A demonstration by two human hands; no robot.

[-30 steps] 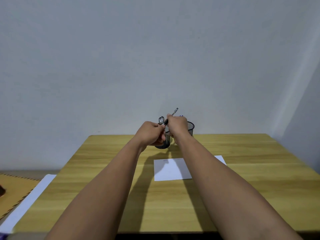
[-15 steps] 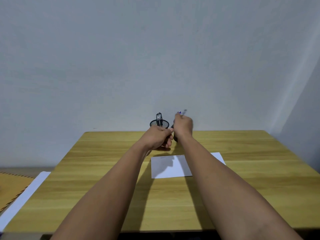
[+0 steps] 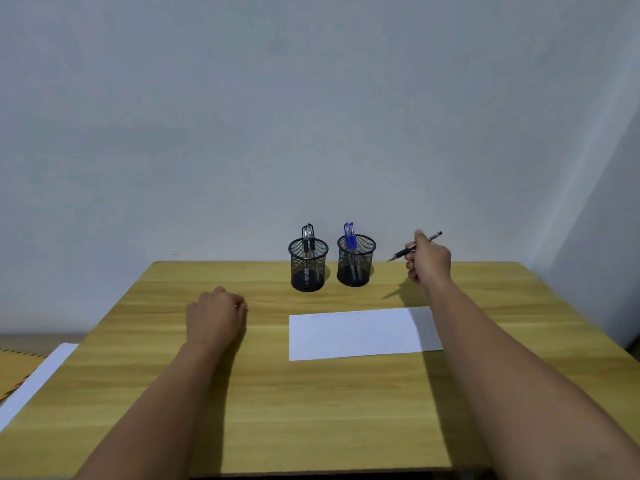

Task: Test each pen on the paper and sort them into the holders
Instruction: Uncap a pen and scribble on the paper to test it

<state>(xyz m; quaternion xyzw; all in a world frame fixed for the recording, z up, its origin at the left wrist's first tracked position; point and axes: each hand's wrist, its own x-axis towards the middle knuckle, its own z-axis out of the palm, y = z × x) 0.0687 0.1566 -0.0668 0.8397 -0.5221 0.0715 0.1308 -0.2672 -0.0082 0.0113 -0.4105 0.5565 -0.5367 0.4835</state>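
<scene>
Two black mesh holders stand at the back of the wooden table (image 3: 311, 410). The left holder (image 3: 294, 268) has black-capped pens (image 3: 307, 234) in it, the right holder (image 3: 343, 268) blue-capped pens (image 3: 349, 232). A white sheet of paper (image 3: 356, 336) lies in front of them. My right hand (image 3: 429, 261) is raised to the right of the holders, gripping a black pen (image 3: 401, 252) with its bare tip pointing left and down. My left hand (image 3: 214, 317) rests as a fist on the table left of the paper; a small pale piece, seemingly the pen's cap, shows at its fingertips.
A plain grey wall rises right behind the table. Off the left edge, lower down, lie a white board (image 3: 34, 379) and a brown patterned surface (image 3: 14, 368). The table's right edge runs close to a side wall.
Both hands were joined at the pen in front of the holders. They have since parted: the right went right with the pen, the left dropped down-left to the table. The holders are now unhidden.
</scene>
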